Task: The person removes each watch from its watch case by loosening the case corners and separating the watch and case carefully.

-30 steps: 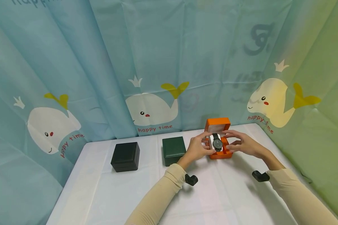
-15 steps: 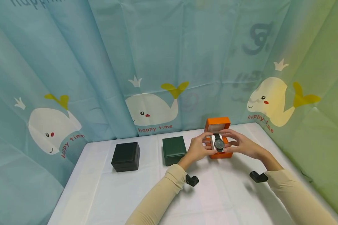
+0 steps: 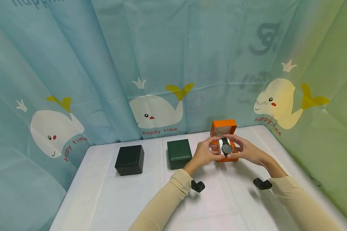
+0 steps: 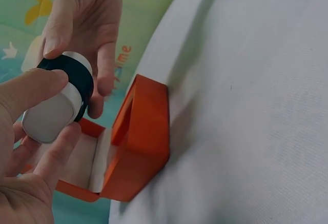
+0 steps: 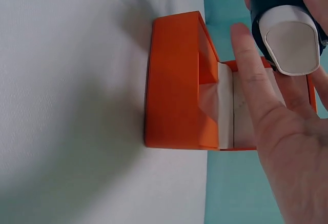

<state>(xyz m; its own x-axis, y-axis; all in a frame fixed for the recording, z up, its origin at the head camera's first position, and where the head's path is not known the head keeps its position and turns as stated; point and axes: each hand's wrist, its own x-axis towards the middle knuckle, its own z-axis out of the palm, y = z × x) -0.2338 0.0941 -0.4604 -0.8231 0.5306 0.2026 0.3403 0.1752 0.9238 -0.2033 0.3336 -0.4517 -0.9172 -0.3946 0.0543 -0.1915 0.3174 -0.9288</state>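
One watch (image 3: 226,149), dark-faced on a dark strap, wrapped round a pale cushion (image 4: 49,119); location, raised above the base of an orange box (image 4: 141,142), whose lid stands open toward the curtain (image 3: 159,48). Two hands, both in use. Left hand (image 3: 205,152): partly closed, index finger and thumb pinching the cushion at its left end. Right hand (image 3: 248,152): fingers curved, a gap between index finger and thumb filled by the watch, which it holds from the opposite side; how firmly, we cannot tell. Two further boxes, lids down: one green box (image 3: 179,154), near the left forearm; one black box (image 3: 129,160), farther left, well apart. One white-covered table (image 3: 127,205) beneath all three boxes. Step in hand, as we judge it: joint handling of watch and cushion over the box; whether coming out or going in, we cannot say. Next move, in our view: it calls for a steady left pinch on the cushion while the right fingers manage the strap, without letting either piece tip.
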